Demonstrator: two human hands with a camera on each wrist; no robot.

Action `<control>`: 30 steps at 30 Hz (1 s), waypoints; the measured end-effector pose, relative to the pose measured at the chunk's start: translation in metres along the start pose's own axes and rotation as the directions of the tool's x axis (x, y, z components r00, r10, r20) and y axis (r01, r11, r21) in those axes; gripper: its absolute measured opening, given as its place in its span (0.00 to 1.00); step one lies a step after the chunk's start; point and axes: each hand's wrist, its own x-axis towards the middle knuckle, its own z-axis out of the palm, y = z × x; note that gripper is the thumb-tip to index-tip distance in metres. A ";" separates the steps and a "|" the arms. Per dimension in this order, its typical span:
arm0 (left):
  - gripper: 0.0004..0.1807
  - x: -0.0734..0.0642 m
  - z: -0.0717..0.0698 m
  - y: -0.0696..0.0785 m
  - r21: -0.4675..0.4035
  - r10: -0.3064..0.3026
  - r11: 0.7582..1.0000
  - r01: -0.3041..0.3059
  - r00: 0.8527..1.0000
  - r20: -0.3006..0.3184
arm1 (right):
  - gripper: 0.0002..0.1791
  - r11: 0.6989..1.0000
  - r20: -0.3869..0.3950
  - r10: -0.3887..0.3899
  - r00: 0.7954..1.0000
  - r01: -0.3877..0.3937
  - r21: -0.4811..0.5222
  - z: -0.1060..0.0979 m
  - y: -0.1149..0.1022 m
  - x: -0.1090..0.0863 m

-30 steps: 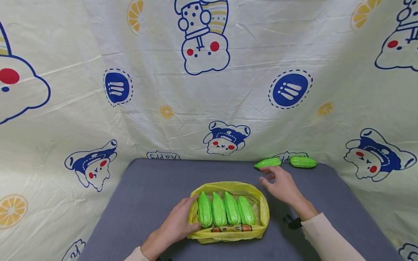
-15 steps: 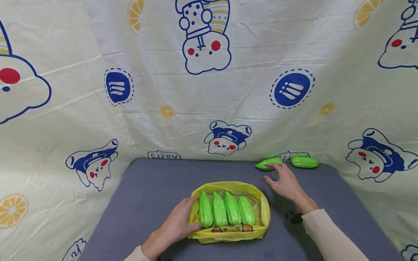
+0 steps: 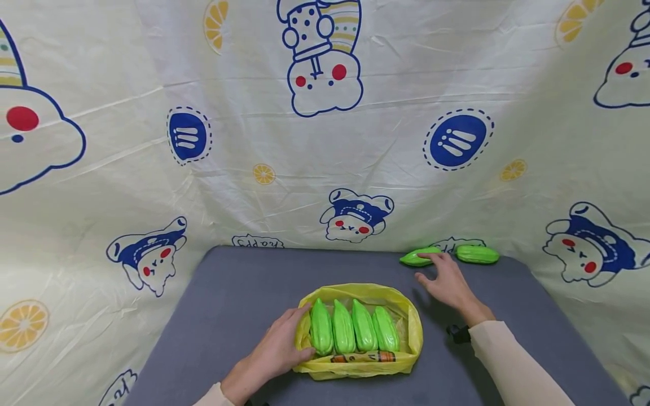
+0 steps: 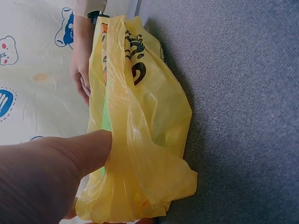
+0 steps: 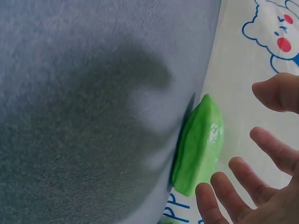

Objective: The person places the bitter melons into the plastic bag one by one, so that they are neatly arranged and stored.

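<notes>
A yellow plastic bag (image 3: 365,369) with its mouth spread wide lies on the grey table, several glossy green ridged gourds (image 3: 343,327) side by side in it. My left hand (image 3: 276,349) holds the bag's left edge. In the left wrist view its thumb (image 4: 93,147) is tucked against the folded yellow rim; most of the fingers are hidden. Fingers spread, my right hand (image 3: 449,285) reaches over the table's far right part, holding nothing. Right beyond its fingertips lies another green gourd (image 5: 198,144), partly covered by the hand in the head view.
One more green gourd (image 3: 477,254) lies at the far right of the table's back edge. A white printed sheet (image 3: 325,146) hangs directly behind the grey table (image 3: 238,287) and down both sides.
My right hand has shifted slightly right, its fingers now overlapping more of the nearer loose gourd. The left hand stays at the bag's edge. The whole head view has drifted slightly.
</notes>
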 end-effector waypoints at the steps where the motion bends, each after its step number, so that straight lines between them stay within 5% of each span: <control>1: 0.53 0.000 0.000 0.000 -0.002 0.000 1.000 0.000 1.000 0.002 | 0.35 1.000 0.000 0.002 1.000 -0.002 0.000 0.001 0.001 0.001; 30: 0.53 -0.001 0.001 -0.003 0.007 -0.003 1.000 0.003 1.000 0.009 | 0.42 0.999 0.031 0.010 0.999 -0.009 -0.041 0.007 0.025 0.030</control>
